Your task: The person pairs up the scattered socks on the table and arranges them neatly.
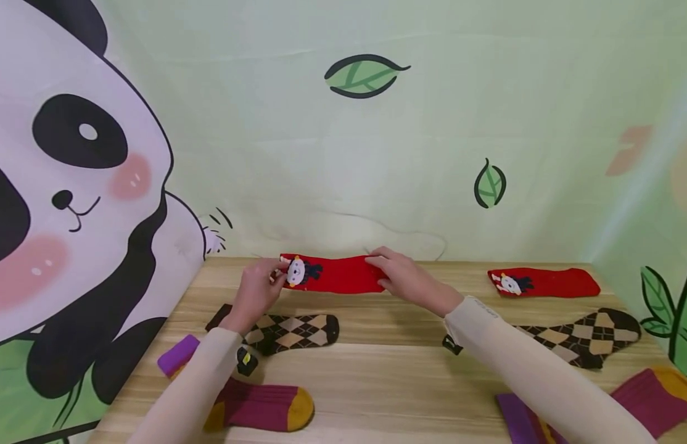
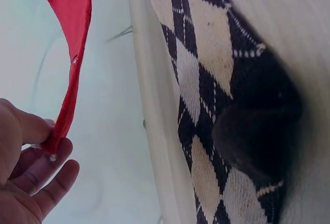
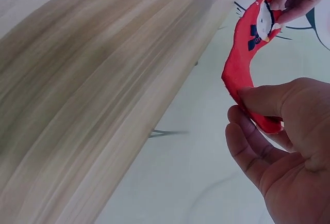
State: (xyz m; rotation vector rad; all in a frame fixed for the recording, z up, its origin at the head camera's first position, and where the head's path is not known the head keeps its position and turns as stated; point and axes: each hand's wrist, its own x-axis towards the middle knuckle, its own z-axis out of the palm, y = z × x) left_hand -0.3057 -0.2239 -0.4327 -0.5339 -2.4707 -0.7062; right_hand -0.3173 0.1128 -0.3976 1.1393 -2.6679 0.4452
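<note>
A red sock with a white-faced cartoon animal is stretched sideways between both hands near the table's back edge. My left hand pinches its patterned end, thumb against fingers. At the plain end, my right hand grips it between thumb and fingers. In the left wrist view the red sock hangs in a curve, lifted off the table. The right wrist view shows the sock bending between the two hands. Below the left hand lies a black-and-tan argyle sock.
A second red sock lies at the back right, with another argyle sock in front of it. Maroon socks with mustard toes lie at the front left and front right. Behind the wooden table hangs a panda-printed backdrop.
</note>
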